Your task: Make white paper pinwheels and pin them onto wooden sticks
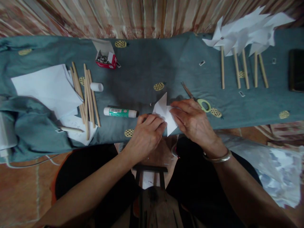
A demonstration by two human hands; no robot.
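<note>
Okay so closest in: both hands are on the same small piece of white paper (168, 118), right by the near edge of the tabletop (137, 76). The left hand (148, 131) has its fingers curled in with the tips on the paper, and the right hand (193, 122) has the other side between thumb and fingers, barely any gap. Can't tell how hard either one presses. My worry is a crooked crease or a small tear if they pull against each other, and with a tip of paper at the edge, a loose hold could let it slip off.

Just past the right hand, the scissors (188, 91) lie so close that a careless sweep might nudge them or catch the blades. Over left, the glue stick (120, 112) is on its side, so a bump could roll it; can't tell if it's capped. Same rolling risk for the loose wooden sticks (88, 95), some partly on other sheets.

Further back, the little red box (106, 66) has its lid up and metal bits inside, so one knock would probably spill them. Far right, the finished pinwheels (237, 34) overlap, so their blades could snag or bend if someone yanks one out.
</note>
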